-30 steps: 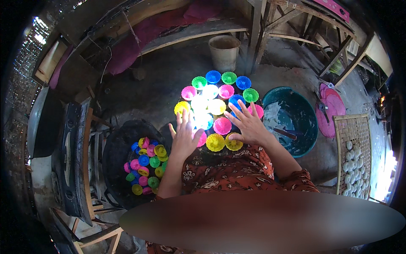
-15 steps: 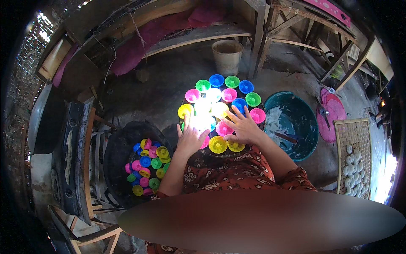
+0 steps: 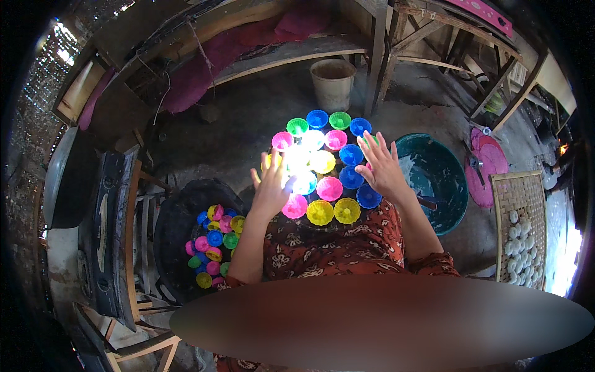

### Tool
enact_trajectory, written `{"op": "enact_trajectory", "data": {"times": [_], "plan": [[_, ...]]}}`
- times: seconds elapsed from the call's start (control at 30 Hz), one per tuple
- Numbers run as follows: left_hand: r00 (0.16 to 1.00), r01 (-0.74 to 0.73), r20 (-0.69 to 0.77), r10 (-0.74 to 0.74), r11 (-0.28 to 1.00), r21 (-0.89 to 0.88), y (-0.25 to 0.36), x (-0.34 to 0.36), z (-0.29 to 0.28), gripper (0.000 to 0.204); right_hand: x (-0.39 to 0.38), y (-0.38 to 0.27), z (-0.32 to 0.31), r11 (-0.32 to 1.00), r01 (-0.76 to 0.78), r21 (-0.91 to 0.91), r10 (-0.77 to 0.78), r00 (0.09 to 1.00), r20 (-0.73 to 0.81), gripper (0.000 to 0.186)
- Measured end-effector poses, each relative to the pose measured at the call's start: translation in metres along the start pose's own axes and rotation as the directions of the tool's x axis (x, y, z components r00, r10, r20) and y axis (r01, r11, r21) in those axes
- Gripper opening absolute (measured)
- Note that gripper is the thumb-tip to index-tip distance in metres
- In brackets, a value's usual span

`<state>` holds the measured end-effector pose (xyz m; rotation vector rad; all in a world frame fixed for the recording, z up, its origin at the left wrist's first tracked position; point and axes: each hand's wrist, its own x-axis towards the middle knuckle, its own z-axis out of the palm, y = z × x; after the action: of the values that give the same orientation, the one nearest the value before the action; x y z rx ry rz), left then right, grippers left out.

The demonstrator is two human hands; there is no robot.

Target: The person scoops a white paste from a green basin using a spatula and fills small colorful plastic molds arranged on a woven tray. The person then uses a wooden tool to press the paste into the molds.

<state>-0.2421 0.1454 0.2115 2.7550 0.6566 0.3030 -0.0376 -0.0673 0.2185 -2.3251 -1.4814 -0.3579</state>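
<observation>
Fluted cups in pink, blue [image 3: 351, 178], green [image 3: 339, 121] and yellow [image 3: 320, 212] are laid out on a dark round surface before me, the middle washed out by bright light. My left hand [image 3: 268, 189] is spread open at the left edge of the cups, fingertips over a yellow one. At the right edge, my right hand [image 3: 384, 170] is open, fingers apart over green and pink cups. Whether either hand touches them I cannot tell. A black basin [image 3: 175, 223] at lower left holds several jumbled smaller-looking cups [image 3: 214, 239].
A teal basin [image 3: 446, 204] with white residue and a utensil stands right, beside pink sheets [image 3: 483, 186] and a woven tray [image 3: 514, 186] bearing white lumps. Behind are a bucket [image 3: 331, 87] and wooden shelves [image 3: 288, 49]. A black stove [image 3: 106, 242] is at left.
My right hand has moved up and right to the edge of the cups, uncovering blue cups. My left hand has shifted slightly left, away from the bright middle.
</observation>
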Motion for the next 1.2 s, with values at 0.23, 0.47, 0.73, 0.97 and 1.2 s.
{"op": "enact_trajectory", "data": {"times": [0.23, 0.47, 0.73, 0.97, 1.2], "plan": [[0.941, -0.338, 0.026, 0.337, 0.939, 0.066, 0.031, 0.024, 0.015, 0.042, -0.010, 0.010, -0.005, 0.998, -0.066, -0.006, 0.067, 0.997, 0.048, 0.064], [0.956, -0.288, -0.021, 0.292, 0.951, 0.117, 0.023, 0.048, 0.021, 0.045, -0.056, 0.037, -0.036, 0.970, -0.235, 0.053, 0.235, 0.972, 0.011, 0.062], [0.977, -0.184, -0.087, 0.193, 0.978, 0.102, 0.016, 0.079, 0.006, 0.046, -0.167, 0.071, -0.029, 0.911, -0.404, 0.081, 0.412, 0.902, -0.129, 0.048], [0.919, -0.349, -0.121, 0.376, 0.916, 0.198, 0.075, 0.103, 0.052, 0.050, -0.233, 0.065, -0.008, 0.875, -0.482, 0.046, 0.483, 0.876, -0.003, 0.048], [0.931, -0.348, -0.042, 0.363, 0.915, 0.202, 0.089, 0.113, 0.083, 0.059, -0.245, 0.073, -0.023, 0.842, -0.539, 0.024, 0.539, 0.842, -0.019, 0.049]]}}
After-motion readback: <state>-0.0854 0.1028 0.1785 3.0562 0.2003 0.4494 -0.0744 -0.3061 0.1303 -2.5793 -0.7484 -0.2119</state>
